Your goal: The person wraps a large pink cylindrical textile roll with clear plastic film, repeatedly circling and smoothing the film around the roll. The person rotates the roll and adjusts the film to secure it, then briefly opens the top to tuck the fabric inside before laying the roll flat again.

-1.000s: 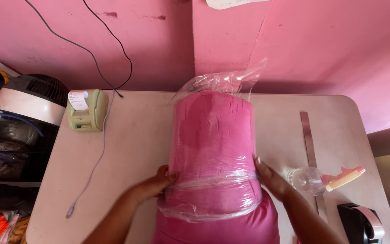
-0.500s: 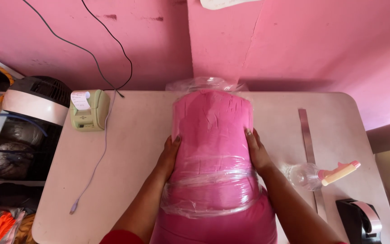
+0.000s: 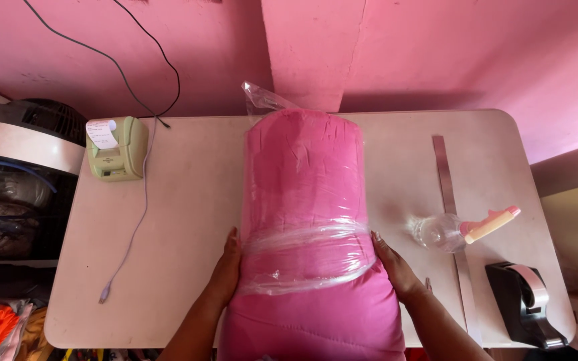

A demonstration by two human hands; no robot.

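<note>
Both hands slid lower; left hand [image 3: 225,271] and right hand [image 3: 396,267] pressed flat against the quilt [image 3: 302,200], bag [image 3: 302,261] covering most, bottom still bare.

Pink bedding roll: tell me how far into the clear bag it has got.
Done: the clear plastic bag already covers the far part of the pink bedding roll, its open edge bunched about the middle. In hand: the left hand and right hand press flat on either side at that edge. Left: the near end is bare, and the tape dispenser sits untouched on the table.
</note>
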